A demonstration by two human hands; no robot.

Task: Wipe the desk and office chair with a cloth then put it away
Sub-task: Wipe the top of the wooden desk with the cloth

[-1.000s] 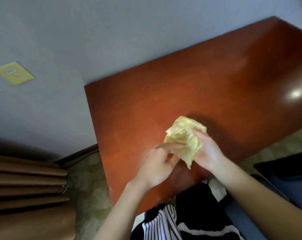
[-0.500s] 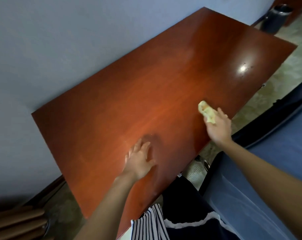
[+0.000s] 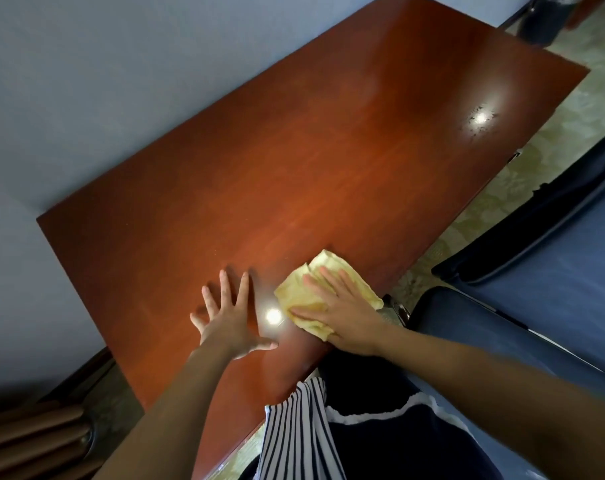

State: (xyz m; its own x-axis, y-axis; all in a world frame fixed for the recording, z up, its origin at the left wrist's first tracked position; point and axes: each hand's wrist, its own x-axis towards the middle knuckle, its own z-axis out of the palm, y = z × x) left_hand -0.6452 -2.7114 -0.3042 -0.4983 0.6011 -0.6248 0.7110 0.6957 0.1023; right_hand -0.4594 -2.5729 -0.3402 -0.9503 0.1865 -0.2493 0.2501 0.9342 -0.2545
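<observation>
Right hand (image 3: pixel 342 315) presses the yellow cloth (image 3: pixel 328 289) flat with spread fingers on the desk (image 3: pixel 294 161), left hand (image 3: pixel 230 317) splayed beside; wiping looks under way, with sweeps outward likely next.

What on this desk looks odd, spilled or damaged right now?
Only one thing: blotchy marks on the desk near its far right corner, showing up around a light reflection. They could be smudges or residue; the picture cannot settle which. The right hand presses the yellow cloth flat, well short of them.
</observation>
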